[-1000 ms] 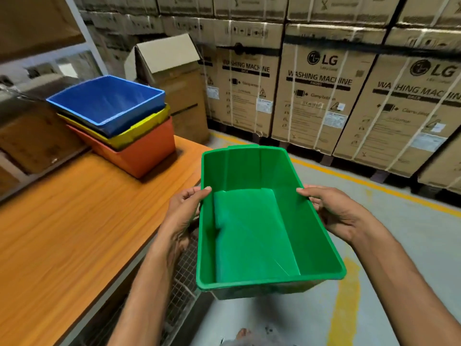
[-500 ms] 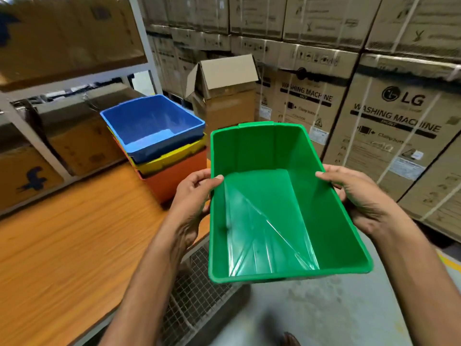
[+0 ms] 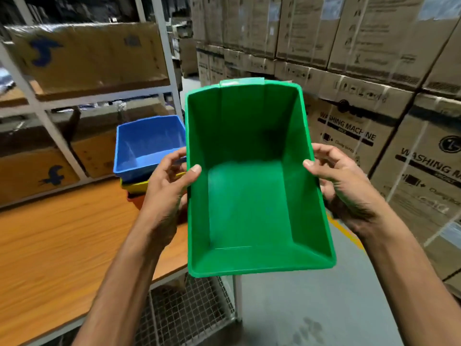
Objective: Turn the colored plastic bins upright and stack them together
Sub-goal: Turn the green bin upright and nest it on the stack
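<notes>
The left hand (image 3: pixel 166 193) has its grip closed on the left rim of the green bin (image 3: pixel 249 196), thumb hooked over the edge and fingers behind the wall, while the right hand (image 3: pixel 345 188) clamps the opposite rim the same way, holding the bin in the air, open side up and tilted toward the person. Just beyond the left grip, on the wooden counter (image 3: pixel 62 245), the blue bin (image 3: pixel 147 146) sits nested in a yellow bin (image 3: pixel 133 187) and an orange bin (image 3: pixel 136 201), partly hidden by that hand; stacked cardboard boxes (image 3: pixel 374 116) stand past the right grip.
</notes>
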`<state>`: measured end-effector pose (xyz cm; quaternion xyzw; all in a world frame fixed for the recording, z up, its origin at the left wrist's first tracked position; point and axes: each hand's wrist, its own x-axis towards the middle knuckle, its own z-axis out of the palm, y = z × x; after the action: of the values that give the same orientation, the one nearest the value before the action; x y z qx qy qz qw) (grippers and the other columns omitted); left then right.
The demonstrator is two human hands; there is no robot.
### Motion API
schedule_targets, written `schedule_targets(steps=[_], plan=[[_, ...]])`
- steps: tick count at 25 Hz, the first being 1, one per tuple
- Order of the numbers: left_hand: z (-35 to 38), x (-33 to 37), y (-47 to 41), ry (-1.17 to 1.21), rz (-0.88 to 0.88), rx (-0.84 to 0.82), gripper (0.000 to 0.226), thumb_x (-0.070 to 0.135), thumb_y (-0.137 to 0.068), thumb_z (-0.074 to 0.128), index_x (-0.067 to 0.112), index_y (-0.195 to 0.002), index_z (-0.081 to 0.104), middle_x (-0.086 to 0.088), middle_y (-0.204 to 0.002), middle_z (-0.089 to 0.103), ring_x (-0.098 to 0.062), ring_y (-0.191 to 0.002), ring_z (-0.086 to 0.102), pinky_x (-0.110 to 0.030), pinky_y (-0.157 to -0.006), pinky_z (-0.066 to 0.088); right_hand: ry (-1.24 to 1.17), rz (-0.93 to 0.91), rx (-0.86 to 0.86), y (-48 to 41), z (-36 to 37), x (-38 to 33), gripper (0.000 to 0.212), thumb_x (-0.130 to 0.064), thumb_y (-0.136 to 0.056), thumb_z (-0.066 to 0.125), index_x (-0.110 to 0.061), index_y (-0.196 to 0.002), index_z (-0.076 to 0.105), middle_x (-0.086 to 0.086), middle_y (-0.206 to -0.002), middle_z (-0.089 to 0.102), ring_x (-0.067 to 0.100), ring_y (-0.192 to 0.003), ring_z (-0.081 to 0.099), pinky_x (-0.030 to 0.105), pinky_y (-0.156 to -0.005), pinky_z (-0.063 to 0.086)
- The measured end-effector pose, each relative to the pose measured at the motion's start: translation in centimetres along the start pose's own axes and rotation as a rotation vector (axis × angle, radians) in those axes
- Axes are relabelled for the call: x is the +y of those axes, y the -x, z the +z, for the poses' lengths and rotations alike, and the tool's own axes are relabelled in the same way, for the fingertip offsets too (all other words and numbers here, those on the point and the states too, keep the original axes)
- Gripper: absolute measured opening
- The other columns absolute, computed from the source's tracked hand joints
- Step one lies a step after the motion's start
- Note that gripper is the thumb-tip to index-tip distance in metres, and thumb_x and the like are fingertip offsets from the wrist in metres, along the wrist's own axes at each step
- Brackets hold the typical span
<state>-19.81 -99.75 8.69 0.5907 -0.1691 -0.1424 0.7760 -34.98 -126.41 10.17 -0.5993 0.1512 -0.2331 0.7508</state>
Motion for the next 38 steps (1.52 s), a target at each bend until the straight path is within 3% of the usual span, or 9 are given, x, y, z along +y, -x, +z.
schedule_targets(steps=[5, 9, 12, 16, 23, 27, 29, 33, 38], plan=[[0.9, 3.1, -2.1, 0.017, 0.222, 0.149, 0.043, 0.005, -0.093, 0.068, 0.013, -0.134, 0.059, -0.016, -0.132, 0.066, -0.03, -0.121, 0.064, -0.048, -0.101, 0.053, 0.082, -0.135, -0.235, -4.3, 0.4, -2.7, 0.075, -0.025, -0.07, 0.085, -0.032, -0.14, 0.06, 0.01, -0.135, 0.068, 0.032, -0.134, 0.057, 0.06, -0.113, 0.042], [-1.2, 6.2, -3.8, -0.073, 0.326, 0.192, 0.055, 0.016, -0.087, 0.071, 0.013, -0.14, 0.055, -0.012, -0.135, 0.066, -0.033, -0.13, 0.059, -0.062, -0.11, 0.042, 0.163, -0.253, -0.32, -7.9, 3.8, -2.9, 0.07, -0.015, -0.085, 0.079, -0.041, -0.145, 0.054, 0.014, -0.132, 0.066, 0.034, -0.128, 0.059, 0.071, -0.112, 0.035], [-4.0, 8.0, -4.7, -0.17, 0.322, 0.106, 0.065, 0.01, -0.091, 0.07, 0.024, -0.15, 0.048, -0.001, -0.138, 0.065, -0.022, -0.132, 0.058, -0.052, -0.114, 0.042, 0.15, -0.302, -0.31, -9.9, 7.7, -3.3, 0.06, 0.005, -0.091, 0.067, -0.027, -0.141, 0.058, 0.012, -0.12, 0.067, 0.021, -0.11, 0.06, 0.056, -0.112, 0.044], [-8.6, 10.5, -6.0, -0.277, 0.234, -0.069, 0.076, 0.001, -0.098, 0.061, 0.043, -0.156, 0.034, 0.005, -0.147, 0.058, -0.018, -0.135, 0.055, -0.051, -0.108, 0.046, 0.082, -0.337, -0.342, -12.8, 13.4, -4.4, 0.052, 0.008, -0.09, 0.063, -0.019, -0.135, 0.061, 0.014, -0.12, 0.071, 0.019, -0.109, 0.065, 0.044, -0.108, 0.05], [-14.3, 12.5, -11.4, -0.262, 0.369, 0.209, 0.048, -0.004, -0.094, 0.064, 0.008, -0.14, 0.057, -0.009, -0.129, 0.07, -0.021, -0.123, 0.065, -0.041, -0.106, 0.051, 0.056, -0.43, -0.351, -17.8, 21.1, -4.8, 0.042, 0.009, -0.097, 0.058, 0.0, -0.138, 0.056, -0.009, -0.095, 0.079, 0.005, -0.092, 0.07, 0.025, -0.089, 0.056], [-15.4, 13.8, -14.2, -0.262, 0.422, 0.313, 0.042, -0.006, -0.094, 0.061, 0.016, -0.13, 0.062, -0.002, -0.116, 0.073, -0.015, -0.113, 0.067, -0.027, -0.091, 0.054, 0.122, -0.33, -0.528, -20.1, 22.8, -4.4, 0.061, 0.009, -0.097, 0.054, -0.023, -0.148, 0.047, 0.014, -0.099, 0.052, 0.022, -0.093, 0.054, 0.023, -0.074, 0.054], [-15.9, 13.9, -15.1, -0.275, 0.416, 0.309, 0.045, -0.005, -0.096, 0.059, 0.015, -0.136, 0.06, -0.002, -0.123, 0.073, -0.016, -0.119, 0.066, -0.027, -0.093, 0.054, 0.169, -0.3, -0.538, -21.2, 23.3, -4.0, 0.067, 0.01, -0.097, 0.053, -0.031, -0.15, 0.046, 0.012, -0.097, 0.044, 0.02, -0.092, 0.051, 0.021, -0.065, 0.054], [-16.4, 14.0, -15.8, -0.307, 0.271, 0.237, 0.049, 0.001, -0.102, 0.053, 0.029, -0.143, 0.056, 0.004, -0.139, 0.065, -0.011, -0.125, 0.062, -0.033, -0.102, 0.051, 0.139, -0.261, -0.474, -23.7, 24.4, -2.8, 0.061, 0.013, -0.095, 0.055, -0.031, -0.137, 0.059, -0.009, -0.082, 0.065, 0.013, -0.094, 0.065, 0.035, -0.088, 0.059], [-16.2, 13.1, -17.0, -0.233, 0.156, 0.298, 0.044, 0.001, -0.103, 0.052, 0.024, -0.139, 0.061, 0.003, -0.128, 0.069, -0.011, -0.11, 0.067, -0.021, -0.072, 0.057, 0.03, -0.082, -0.403, -25.8, 25.0, -1.2, 0.041, 0.013, -0.096, 0.056, -0.007, -0.13, 0.064, 0.011, -0.115, 0.074, 0.023, -0.111, 0.07, 0.029, -0.083, 0.062]])
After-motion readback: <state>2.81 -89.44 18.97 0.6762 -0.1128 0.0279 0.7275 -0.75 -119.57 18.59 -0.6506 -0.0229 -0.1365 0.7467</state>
